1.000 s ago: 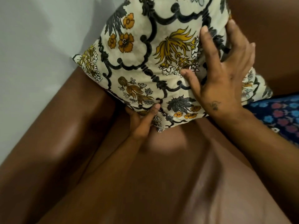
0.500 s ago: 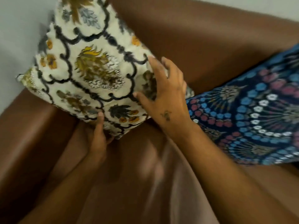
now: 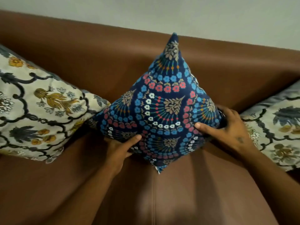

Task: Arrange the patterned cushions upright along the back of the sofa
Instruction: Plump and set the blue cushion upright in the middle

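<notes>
A dark blue cushion (image 3: 164, 109) with red, blue and white flowers stands on one corner in the middle of the brown sofa, its top corner against the backrest (image 3: 113, 51). My left hand (image 3: 121, 147) grips its lower left edge, thumb on the front. My right hand (image 3: 227, 129) grips its right corner. A cream cushion (image 3: 37, 108) with black scrolls and yellow flowers leans at the left, touching the blue one. Another cream floral cushion (image 3: 276, 130) lies at the right, partly behind my right wrist.
The brown leather seat (image 3: 154, 192) spreads in front, with a seam down its middle. A pale wall (image 3: 162, 12) rises behind the backrest.
Both hands have let go of the cream cushion at the left and taken hold of the blue cushion. The view has swung right to the sofa's middle.
</notes>
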Tool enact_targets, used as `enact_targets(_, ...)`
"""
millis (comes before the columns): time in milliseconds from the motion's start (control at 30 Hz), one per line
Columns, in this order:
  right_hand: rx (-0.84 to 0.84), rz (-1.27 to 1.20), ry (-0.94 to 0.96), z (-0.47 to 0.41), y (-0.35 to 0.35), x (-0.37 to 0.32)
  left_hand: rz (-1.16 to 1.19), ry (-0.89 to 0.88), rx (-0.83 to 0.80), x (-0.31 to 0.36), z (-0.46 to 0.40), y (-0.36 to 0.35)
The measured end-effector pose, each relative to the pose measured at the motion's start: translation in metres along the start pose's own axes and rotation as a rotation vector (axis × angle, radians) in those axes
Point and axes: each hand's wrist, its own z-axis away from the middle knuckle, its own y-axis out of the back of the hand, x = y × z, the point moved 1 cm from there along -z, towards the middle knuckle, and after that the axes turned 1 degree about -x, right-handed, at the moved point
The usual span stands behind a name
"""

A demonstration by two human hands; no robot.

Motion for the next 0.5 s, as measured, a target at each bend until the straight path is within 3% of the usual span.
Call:
enact_targets(167, 0.069, -0.045, 0.022, -0.004, 0.003, 0.035, -0.114, -0.054, 0.010, -0.005, 0.006, -0.018)
enact_targets(500, 0.134, -0.103, 0.035, -0.009, -0.012, 0.038, -0.194, -0.097, 0.027, 0.003, 0.010, -0.011)
